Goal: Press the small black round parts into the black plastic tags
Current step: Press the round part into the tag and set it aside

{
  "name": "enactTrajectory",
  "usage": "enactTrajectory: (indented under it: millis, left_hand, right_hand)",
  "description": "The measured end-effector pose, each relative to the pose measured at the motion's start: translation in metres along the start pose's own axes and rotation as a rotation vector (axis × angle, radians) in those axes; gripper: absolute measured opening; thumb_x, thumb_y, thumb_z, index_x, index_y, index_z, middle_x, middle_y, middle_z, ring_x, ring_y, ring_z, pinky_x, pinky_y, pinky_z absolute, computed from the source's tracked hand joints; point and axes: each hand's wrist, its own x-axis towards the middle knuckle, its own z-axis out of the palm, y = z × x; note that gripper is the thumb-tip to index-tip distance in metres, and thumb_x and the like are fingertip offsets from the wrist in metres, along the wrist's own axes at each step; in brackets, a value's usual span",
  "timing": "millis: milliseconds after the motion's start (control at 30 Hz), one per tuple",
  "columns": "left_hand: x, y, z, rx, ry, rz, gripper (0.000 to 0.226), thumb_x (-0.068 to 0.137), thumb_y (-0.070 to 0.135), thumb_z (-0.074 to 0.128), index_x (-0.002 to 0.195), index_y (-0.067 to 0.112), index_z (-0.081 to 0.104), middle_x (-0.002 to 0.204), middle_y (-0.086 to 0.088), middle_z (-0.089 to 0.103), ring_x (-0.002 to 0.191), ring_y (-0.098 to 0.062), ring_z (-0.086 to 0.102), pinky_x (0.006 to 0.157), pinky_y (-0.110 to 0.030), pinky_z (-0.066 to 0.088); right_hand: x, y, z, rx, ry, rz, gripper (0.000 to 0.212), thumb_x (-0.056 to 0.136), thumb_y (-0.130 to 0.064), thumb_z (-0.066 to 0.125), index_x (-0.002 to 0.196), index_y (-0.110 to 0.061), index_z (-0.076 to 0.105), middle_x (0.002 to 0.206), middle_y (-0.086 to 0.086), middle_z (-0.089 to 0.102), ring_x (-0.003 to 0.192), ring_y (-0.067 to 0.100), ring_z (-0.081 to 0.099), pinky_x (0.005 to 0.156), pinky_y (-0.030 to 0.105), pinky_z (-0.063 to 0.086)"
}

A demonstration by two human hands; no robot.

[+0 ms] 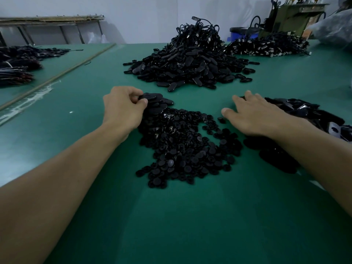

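Left hand pinches a tag, right hand lies flat beside the round parts

The left hand (123, 108) has its fingers curled and its thumb tip pressed against a black plastic tag (150, 96), the topmost of a small stack of tags (160, 106) that lies at the hand's 3 o'clock. The right hand (253, 116) is spread palm down with straight fingers and nothing in its grasp. Its thumb points towards 9 o'clock, and its fingertips reach the near edge of a loose spread of tags (308, 116) at its 3 o'clock. Whether the palm touches the table (76, 134) cannot be told.

Between the two forearms, at 6 o'clock of the hands, the small black round parts (182, 149) lie in a wide, shallow pile on the green table. The pile's far edge touches the small stack, and a few parts lie loose just beside the right thumb.

At 12 o'clock of the hands, well apart from them, rises a big heap of tags (190, 67), with looped black cords (200, 28) on its top. At 1 o'clock lies a lower heap of corded pieces (268, 45), and behind it stand a blue bin (242, 36) and a green machine (291, 18). At 10 o'clock dark bundles (17, 63) lie beyond a long wooden strip (62, 70), with a metal rack (51, 20) against the wall
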Motion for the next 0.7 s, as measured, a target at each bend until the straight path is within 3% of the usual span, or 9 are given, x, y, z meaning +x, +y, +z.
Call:
enactTrajectory:
  millis: [100, 167, 233, 367, 467, 567, 633, 700]
  left_hand:
    - [-0.001, 0.001, 0.0, 0.054, -0.017, 0.026, 0.011, 0.096, 0.015, 0.066, 0.1, 0.025, 0.064, 0.089, 0.004, 0.058, 0.079, -0.014, 0.054, 0.08, -0.019, 0.045]
    - [-0.001, 0.002, 0.0, 0.063, -0.026, 0.007, 0.025, 0.098, 0.015, 0.063, 0.121, 0.024, 0.063, 0.113, -0.001, 0.057, 0.101, -0.017, 0.056, 0.093, -0.031, 0.049]
    - [0.0, 0.002, -0.002, 0.046, -0.015, -0.027, 0.045, 0.098, 0.013, 0.062, 0.14, 0.023, 0.053, 0.128, -0.001, 0.053, 0.116, -0.02, 0.056, 0.094, -0.034, 0.05]
    - [-0.004, 0.005, -0.003, 0.033, 0.037, 0.047, 0.028, 0.096, 0.015, 0.063, 0.122, 0.025, 0.061, 0.111, 0.005, 0.058, 0.101, -0.015, 0.06, 0.081, -0.028, 0.048]
    - [-0.014, 0.013, -0.006, 0.031, 0.066, 0.196, 0.016, 0.092, 0.019, 0.065, 0.103, 0.03, 0.064, 0.085, 0.016, 0.061, 0.071, 0.004, 0.057, 0.065, -0.006, 0.042]
    - [-0.03, 0.025, -0.003, 0.004, 0.03, 0.384, 0.012, 0.089, 0.022, 0.069, 0.095, 0.033, 0.065, 0.073, 0.015, 0.062, 0.064, 0.003, 0.057, 0.059, -0.004, 0.04]
    - [-0.042, 0.033, 0.001, -0.038, -0.014, 0.48, 0.008, 0.088, 0.024, 0.071, 0.094, 0.03, 0.07, 0.073, 0.015, 0.065, 0.065, -0.002, 0.059, 0.062, -0.006, 0.042]
    - [-0.052, 0.038, 0.004, -0.078, -0.075, 0.538, 0.009, 0.089, 0.027, 0.072, 0.098, 0.026, 0.075, 0.08, 0.016, 0.069, 0.071, 0.0, 0.064, 0.067, -0.008, 0.046]
  right_hand:
    - [0.002, 0.001, 0.0, 0.011, 0.051, -0.037, 0.07, 0.101, -0.06, 0.026, 0.153, -0.012, 0.027, 0.157, 0.016, 0.031, 0.143, 0.035, 0.03, 0.116, 0.052, 0.028]
    - [0.0, 0.002, -0.001, 0.03, 0.149, -0.07, 0.063, 0.101, -0.055, 0.035, 0.147, -0.011, 0.035, 0.146, 0.018, 0.042, 0.134, 0.038, 0.039, 0.111, 0.051, 0.035]
    - [-0.002, 0.001, -0.003, -0.003, 0.24, -0.109, 0.052, 0.102, -0.045, 0.045, 0.136, -0.006, 0.049, 0.133, 0.02, 0.051, 0.124, 0.039, 0.046, 0.105, 0.048, 0.04]
    - [-0.006, -0.002, -0.006, 0.012, 0.319, -0.158, 0.032, 0.101, -0.03, 0.055, 0.098, -0.004, 0.072, 0.103, 0.015, 0.066, 0.092, 0.035, 0.061, 0.074, 0.038, 0.047]
    - [-0.013, -0.005, -0.009, -0.06, 0.362, -0.175, 0.024, 0.102, -0.02, 0.052, 0.104, -0.005, 0.07, 0.099, 0.018, 0.064, 0.085, 0.038, 0.061, 0.074, 0.043, 0.052]
    - [-0.018, -0.006, -0.009, -0.007, 0.522, -0.217, 0.024, 0.1, -0.009, 0.053, 0.121, -0.013, 0.065, 0.108, 0.018, 0.066, 0.087, 0.037, 0.064, 0.08, 0.048, 0.058]
    - [-0.023, -0.009, -0.011, 0.187, 0.641, -0.289, 0.023, 0.101, -0.012, 0.054, 0.117, -0.02, 0.068, 0.104, 0.007, 0.071, 0.086, 0.025, 0.068, 0.08, 0.037, 0.059]
    - [-0.029, -0.017, -0.011, 0.512, 0.595, -0.374, 0.019, 0.099, -0.014, 0.058, 0.106, -0.025, 0.071, 0.088, -0.004, 0.071, 0.075, 0.006, 0.067, 0.069, 0.014, 0.054]
